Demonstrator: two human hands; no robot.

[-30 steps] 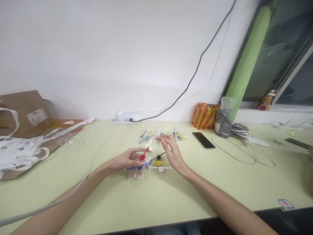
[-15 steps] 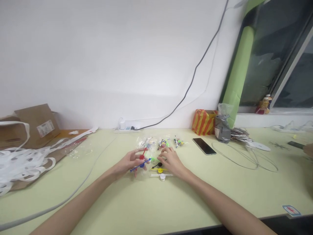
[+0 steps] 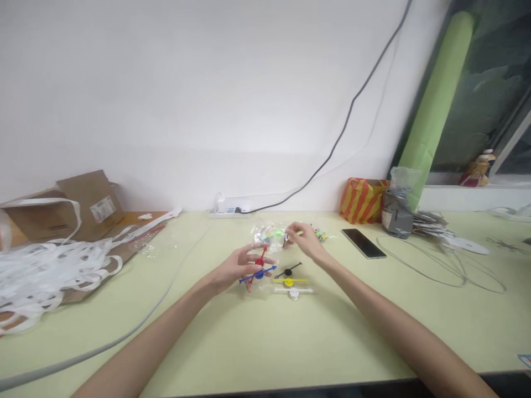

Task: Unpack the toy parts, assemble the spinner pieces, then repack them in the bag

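My left hand is at the middle of the pale green table, fingers curled round a red spinner piece and a blue one. My right hand reaches farther back, its fingers pinched at the small clear bags of coloured pieces; what it pinches is too small to make out. On the table by the hands lie a black spinner, a yellow one and a white one.
A black phone lies to the right, near a striped bag, a grey pouch and loose wire. At the left are white straps on cardboard. A power strip sits by the wall; a grey cable crosses the table.
My right hand has lifted off the table beside the spinners and moved back to the clear bags, fingers now pinched. The left hand keeps the red and blue pieces.
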